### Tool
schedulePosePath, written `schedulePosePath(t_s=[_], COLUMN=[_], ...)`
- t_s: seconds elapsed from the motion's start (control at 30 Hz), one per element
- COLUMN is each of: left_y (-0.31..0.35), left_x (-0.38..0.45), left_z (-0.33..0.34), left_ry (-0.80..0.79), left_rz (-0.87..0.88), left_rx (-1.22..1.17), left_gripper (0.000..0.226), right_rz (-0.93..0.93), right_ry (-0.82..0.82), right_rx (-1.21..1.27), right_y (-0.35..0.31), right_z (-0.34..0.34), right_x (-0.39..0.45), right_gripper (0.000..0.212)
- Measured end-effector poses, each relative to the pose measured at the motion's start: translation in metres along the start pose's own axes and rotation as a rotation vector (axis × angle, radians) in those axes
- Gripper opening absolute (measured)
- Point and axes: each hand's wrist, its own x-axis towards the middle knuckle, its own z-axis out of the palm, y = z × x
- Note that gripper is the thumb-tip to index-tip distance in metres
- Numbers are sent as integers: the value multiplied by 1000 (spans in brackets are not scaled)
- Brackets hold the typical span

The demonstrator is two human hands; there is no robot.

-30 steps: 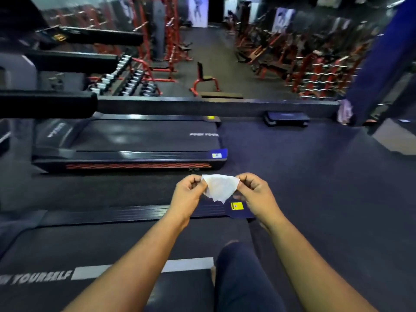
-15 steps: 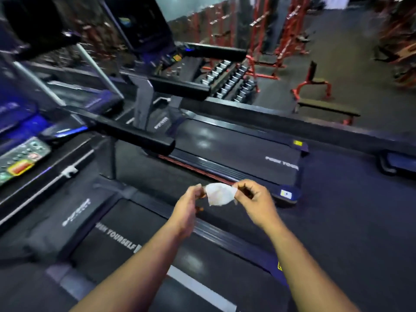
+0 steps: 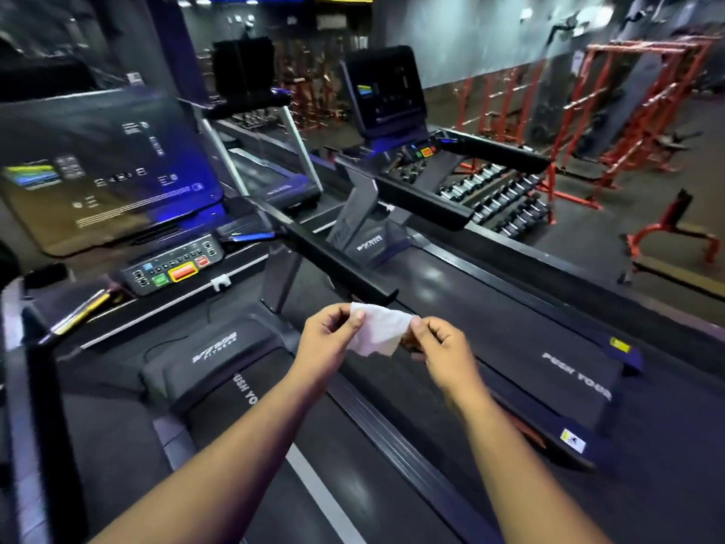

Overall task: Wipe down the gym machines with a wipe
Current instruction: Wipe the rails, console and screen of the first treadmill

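Both forearms reach forward over the black belt (image 3: pixel 298 457) of the nearest treadmill, which carries a white stripe and white lettering. The left hand (image 3: pixel 327 339) and right hand (image 3: pixel 441 349) are held close together at the same height, each pinching one side of a white wipe (image 3: pixel 378 331) between thumb and fingers, so the wipe hangs stretched between them in the air, above the side rail (image 3: pixel 396 437) of that treadmill. Just beyond the hands a black handrail (image 3: pixel 325 251) runs away up-left to the console, where a button panel (image 3: pixel 174 267) with one green, one orange and one red key sits below a dark tilted screen (image 3: pixel 102 166). To the right of the hands lies a second treadmill (image 3: pixel 510 308), its own screen (image 3: pixel 382 90) further off; a third treadmill (image 3: pixel 270 178) stands behind on the left. Three treadmills can be counted. Further right is a rack of dumbbells (image 3: pixel 494 194), too blurred to count, then red frames (image 3: pixel 627 111) on a dark floor (image 3: pixel 588 214) before a grey wall (image 3: pixel 470 29).
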Motion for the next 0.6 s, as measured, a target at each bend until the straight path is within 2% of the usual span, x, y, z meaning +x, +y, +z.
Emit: schedulePosePath(t_s=[0.17, 0.27, 0.33, 0.5, 0.6], left_y=[-2, -8, -13, -29, -33], left_x=[18, 21, 17, -6, -20], left_z=[-85, -124, -154, -221, -249], left_ry=[79, 105, 158, 365, 491], left_rz=[8, -8, -27, -75, -80], left_rx=[14, 12, 15, 17, 72], left_gripper=[21, 26, 21, 11, 14], right_rz=[58, 42, 38, 71, 84], right_ry=[-165, -245, -292, -371, -451], right_rx=[174, 164, 147, 199, 206], right_y=[-12, -16, -14, -11, -8], right_z=[95, 133, 166, 243, 285], right_x=[14, 19, 26, 39, 39], right_gripper=[31, 8, 6, 16, 16])
